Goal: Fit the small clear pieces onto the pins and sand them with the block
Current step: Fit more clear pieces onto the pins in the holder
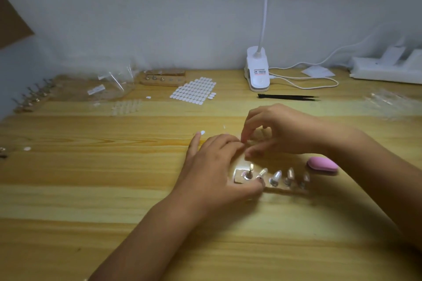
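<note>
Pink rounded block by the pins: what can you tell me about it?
The pink rounded block is a smooth, pebble-like oval, matte and soft-looking. It lies flat on the light wooden table, just right of the row of metal pins, close beside the person's right forearm. Nothing grips it.

- I am reaching my left forearm [146, 235] in from the lower left, with my left hand [214, 164] lying palm down.
- I am stretching its index finger [193, 143] forward, apart from the others, and angling its thumb [249, 188] out to the right.
- I am bringing my right forearm [365, 162] in from the right edge, with my right hand [285, 130] hovering just beyond the left.
- I am curling my right fingers [247, 124] downward, their tips meeting my left fingertips. Whether they are pinching anything is too small to tell.
</note>
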A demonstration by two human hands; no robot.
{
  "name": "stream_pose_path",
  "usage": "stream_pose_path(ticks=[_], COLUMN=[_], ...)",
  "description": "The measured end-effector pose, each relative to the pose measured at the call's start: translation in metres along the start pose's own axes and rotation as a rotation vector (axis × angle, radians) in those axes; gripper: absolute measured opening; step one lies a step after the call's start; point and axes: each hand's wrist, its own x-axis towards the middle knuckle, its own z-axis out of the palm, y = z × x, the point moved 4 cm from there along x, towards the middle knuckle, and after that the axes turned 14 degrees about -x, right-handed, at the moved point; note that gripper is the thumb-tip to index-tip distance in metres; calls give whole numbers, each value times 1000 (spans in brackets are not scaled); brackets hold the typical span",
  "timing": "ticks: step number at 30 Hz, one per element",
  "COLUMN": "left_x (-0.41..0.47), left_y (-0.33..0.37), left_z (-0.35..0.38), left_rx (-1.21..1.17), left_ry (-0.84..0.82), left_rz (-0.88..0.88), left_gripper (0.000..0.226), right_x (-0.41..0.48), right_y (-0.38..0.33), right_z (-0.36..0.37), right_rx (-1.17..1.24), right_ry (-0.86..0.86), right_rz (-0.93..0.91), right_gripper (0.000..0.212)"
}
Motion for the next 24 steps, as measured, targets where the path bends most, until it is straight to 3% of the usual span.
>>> stream_pose_path(ticks=[5,11,18,24], left_x=[0,-3,-5,-7], left_y=[-3,2,12,12], left_z=[0,-3,-5,-4], left_rx=[-20,155,305,268], left_ry=[40,25,14,22], left_rz=[-16,18,23,24], left_gripper=[83,82,85,75], right_x=[-2,1,-4,-6], right_y=[1,1,-2,4], right_z=[2,6,5,-2], right_rx=[-7,-23,-22,228], right_ry=[52,116,99,130], right_rz=[-51,85,39,102], right_gripper=[10,15,8,10])
